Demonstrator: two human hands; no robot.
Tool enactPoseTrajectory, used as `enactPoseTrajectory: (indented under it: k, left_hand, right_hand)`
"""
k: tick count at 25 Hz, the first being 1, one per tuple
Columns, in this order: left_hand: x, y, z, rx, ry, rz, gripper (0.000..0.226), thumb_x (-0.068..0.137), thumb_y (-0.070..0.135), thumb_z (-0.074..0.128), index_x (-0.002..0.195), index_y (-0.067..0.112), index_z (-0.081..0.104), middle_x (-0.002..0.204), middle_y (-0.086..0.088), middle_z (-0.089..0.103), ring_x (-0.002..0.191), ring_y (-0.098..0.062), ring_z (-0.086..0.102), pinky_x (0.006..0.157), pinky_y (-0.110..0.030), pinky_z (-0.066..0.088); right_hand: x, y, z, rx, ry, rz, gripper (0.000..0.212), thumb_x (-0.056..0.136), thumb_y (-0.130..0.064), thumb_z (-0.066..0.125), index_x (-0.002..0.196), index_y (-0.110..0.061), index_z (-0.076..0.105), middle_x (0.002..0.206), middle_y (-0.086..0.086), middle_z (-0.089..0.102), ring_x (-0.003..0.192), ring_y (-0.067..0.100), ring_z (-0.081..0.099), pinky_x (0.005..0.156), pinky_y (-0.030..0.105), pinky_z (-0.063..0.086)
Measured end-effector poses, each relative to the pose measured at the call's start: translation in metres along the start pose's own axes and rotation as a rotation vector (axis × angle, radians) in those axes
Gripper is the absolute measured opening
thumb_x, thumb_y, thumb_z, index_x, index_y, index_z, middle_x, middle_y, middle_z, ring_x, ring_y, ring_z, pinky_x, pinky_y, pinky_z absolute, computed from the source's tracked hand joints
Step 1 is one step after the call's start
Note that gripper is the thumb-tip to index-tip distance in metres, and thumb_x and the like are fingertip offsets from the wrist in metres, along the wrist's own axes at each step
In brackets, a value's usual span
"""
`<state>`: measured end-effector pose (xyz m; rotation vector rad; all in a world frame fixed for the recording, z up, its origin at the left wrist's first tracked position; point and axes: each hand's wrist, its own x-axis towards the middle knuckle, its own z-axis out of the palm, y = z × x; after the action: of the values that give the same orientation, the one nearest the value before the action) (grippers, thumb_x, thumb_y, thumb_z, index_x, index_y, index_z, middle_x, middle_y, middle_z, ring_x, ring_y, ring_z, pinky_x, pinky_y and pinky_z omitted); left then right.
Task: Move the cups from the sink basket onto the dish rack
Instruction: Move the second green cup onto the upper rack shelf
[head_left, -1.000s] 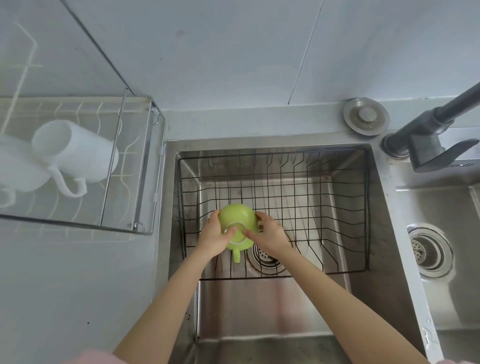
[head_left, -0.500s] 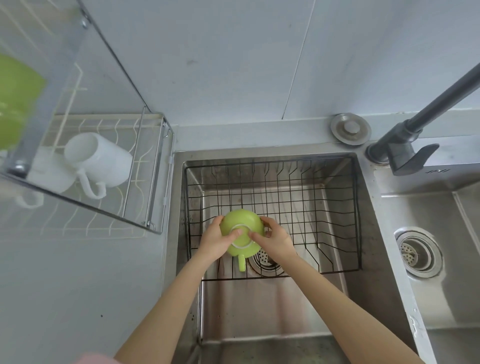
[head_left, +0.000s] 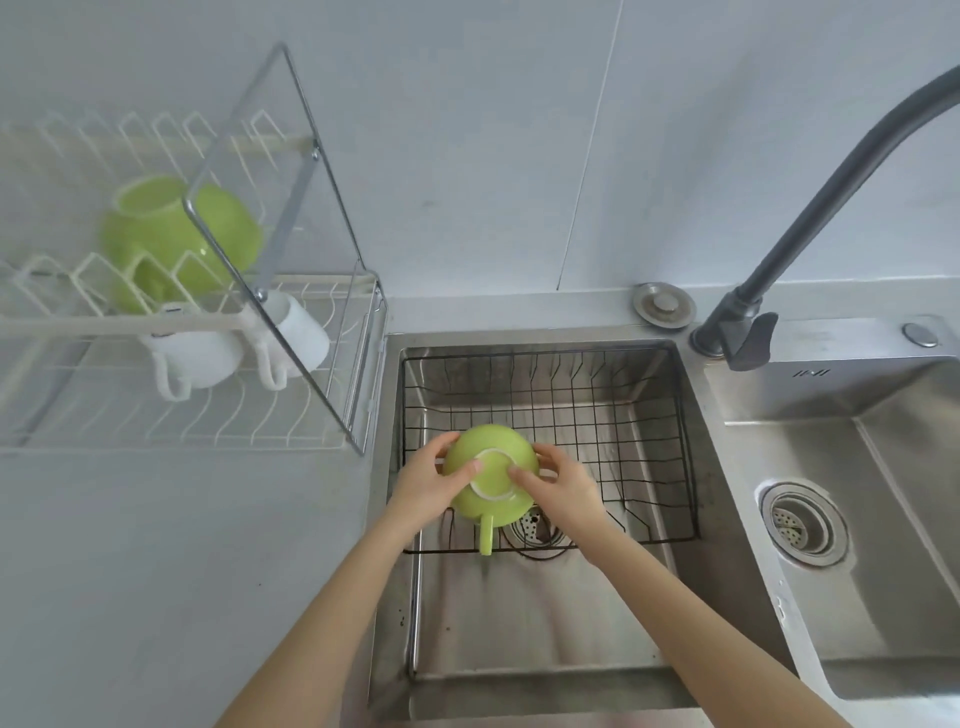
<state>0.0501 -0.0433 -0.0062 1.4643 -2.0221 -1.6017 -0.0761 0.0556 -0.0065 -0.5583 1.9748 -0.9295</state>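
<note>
Two hands held one green cup upside down over the black sink basket. Left hand and right hand wrapped their fingers around its sides. Left of the basket, the dish rack carried another green cup and two white mugs.

Dish rack: left end cut off by frame edge. Green cup on rack blurred, partly screened by rack wires. Tap spout leaves frame at right. Held green cup: rim hidden, sides partly covered by hands.
</note>
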Motion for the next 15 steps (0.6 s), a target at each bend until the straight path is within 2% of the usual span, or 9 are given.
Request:
enactPoseTrajectory:
  k: [3, 8, 11, 15]
  left_hand:
    - [-0.023, 0.005, -0.008, 0.016, -0.004, 0.054, 0.052, 0.082, 0.024, 0.063, 0.13, 0.018, 0.044, 0.123, -0.004, 0.051, 0.112, -0.022, 0.05, 0.098, -0.042, 0.045]
    - [-0.057, 0.007, -0.025, 0.009, -0.027, 0.167, 0.053, 0.081, 0.024, 0.064, 0.13, 0.018, 0.044, 0.125, -0.007, 0.052, 0.106, -0.017, 0.05, 0.092, -0.031, 0.044]
    - [-0.075, 0.004, -0.044, 0.033, -0.038, 0.226, 0.055, 0.08, 0.028, 0.065, 0.131, 0.023, 0.043, 0.126, -0.003, 0.052, 0.109, -0.015, 0.049, 0.092, -0.028, 0.041]
    - [-0.095, -0.001, -0.075, 0.053, -0.048, 0.284, 0.061, 0.077, 0.032, 0.067, 0.132, 0.028, 0.04, 0.128, -0.001, 0.048, 0.111, -0.011, 0.047, 0.09, -0.025, 0.037]
  right_hand:
    - [-0.024, -0.007, -0.002, -0.002, 0.008, -0.037, 0.049, 0.083, -0.033, 0.062, 0.128, -0.02, 0.05, 0.125, 0.001, 0.058, 0.099, 0.014, 0.055, 0.081, 0.024, 0.041]
    - [-0.061, -0.014, 0.002, 0.04, 0.042, -0.062, 0.045, 0.083, -0.034, 0.06, 0.125, -0.018, 0.054, 0.12, 0.001, 0.062, 0.104, 0.018, 0.059, 0.083, 0.026, 0.043]
    - [-0.079, -0.02, 0.011, 0.095, 0.044, -0.061, 0.043, 0.082, -0.032, 0.061, 0.121, -0.015, 0.057, 0.118, 0.006, 0.066, 0.105, 0.022, 0.062, 0.095, 0.037, 0.05]
    - [-0.102, -0.036, 0.028, 0.111, 0.067, -0.094, 0.041, 0.08, -0.034, 0.062, 0.119, -0.018, 0.058, 0.116, 0.005, 0.066, 0.105, 0.021, 0.062, 0.098, 0.041, 0.049]
